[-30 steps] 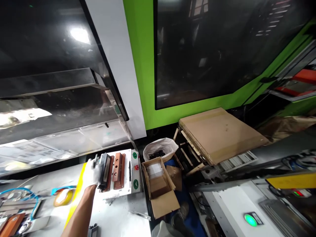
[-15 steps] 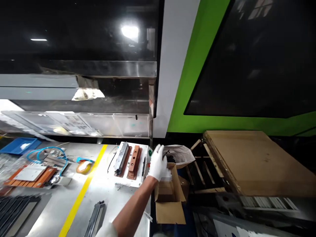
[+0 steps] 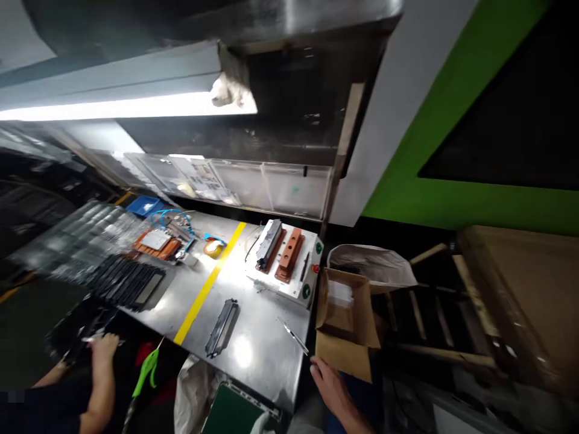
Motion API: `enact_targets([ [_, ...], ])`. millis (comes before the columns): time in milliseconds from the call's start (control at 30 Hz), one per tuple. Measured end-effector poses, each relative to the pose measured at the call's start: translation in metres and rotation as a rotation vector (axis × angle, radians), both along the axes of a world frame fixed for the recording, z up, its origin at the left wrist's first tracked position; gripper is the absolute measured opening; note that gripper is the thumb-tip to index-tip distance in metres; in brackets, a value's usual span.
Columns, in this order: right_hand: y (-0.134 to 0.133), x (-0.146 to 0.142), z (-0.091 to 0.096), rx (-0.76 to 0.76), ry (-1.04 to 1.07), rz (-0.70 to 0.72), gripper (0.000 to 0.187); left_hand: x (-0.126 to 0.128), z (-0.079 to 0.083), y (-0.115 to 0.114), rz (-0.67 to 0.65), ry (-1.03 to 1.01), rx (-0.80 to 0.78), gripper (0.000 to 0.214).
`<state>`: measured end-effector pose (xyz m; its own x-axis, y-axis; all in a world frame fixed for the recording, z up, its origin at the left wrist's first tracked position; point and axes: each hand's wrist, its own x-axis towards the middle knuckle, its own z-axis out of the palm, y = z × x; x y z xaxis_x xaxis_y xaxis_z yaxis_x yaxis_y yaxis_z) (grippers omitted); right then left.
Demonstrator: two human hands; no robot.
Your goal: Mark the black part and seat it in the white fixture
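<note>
Head view: the right hand (image 3: 332, 383) has left the white fixture plate (image 3: 289, 283) and now hangs bare, loosely open, beside the cardboard box (image 3: 344, 325); left hand unseen.

Cardboard box (image 3: 346, 313) right of table (image 3: 266, 343), fixture (image 3: 283, 265) on table

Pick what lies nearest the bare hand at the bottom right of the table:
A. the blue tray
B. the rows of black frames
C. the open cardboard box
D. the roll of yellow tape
C: the right hand reaches up just below the open cardboard box off the table's right edge; the other things lie far left.
</note>
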<state>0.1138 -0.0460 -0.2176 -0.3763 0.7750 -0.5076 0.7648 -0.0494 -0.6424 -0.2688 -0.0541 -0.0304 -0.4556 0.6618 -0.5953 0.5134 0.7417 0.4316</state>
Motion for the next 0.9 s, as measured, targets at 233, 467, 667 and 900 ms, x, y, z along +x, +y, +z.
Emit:
enact_targets([
  [233,0.050,-0.106,-0.062,0.114,-0.202,0.086,0.050,-0.218,0.001,-0.027,0.272,0.430,0.088,0.077],
  [467,0.062,-0.115,-0.083,0.053,-0.250,0.024,0.049,-0.247,-0.049,-0.049,0.285,0.493,0.132,0.068],
  [667,0.047,-0.094,-0.063,-0.150,0.044,-0.091,0.033,-0.281,-0.069,-0.056,0.277,0.433,0.306,0.095],
  [900,0.064,-0.060,-0.022,-0.256,0.364,-0.345,0.047,-0.284,-0.076,-0.047,0.355,0.400,0.448,0.082],
])
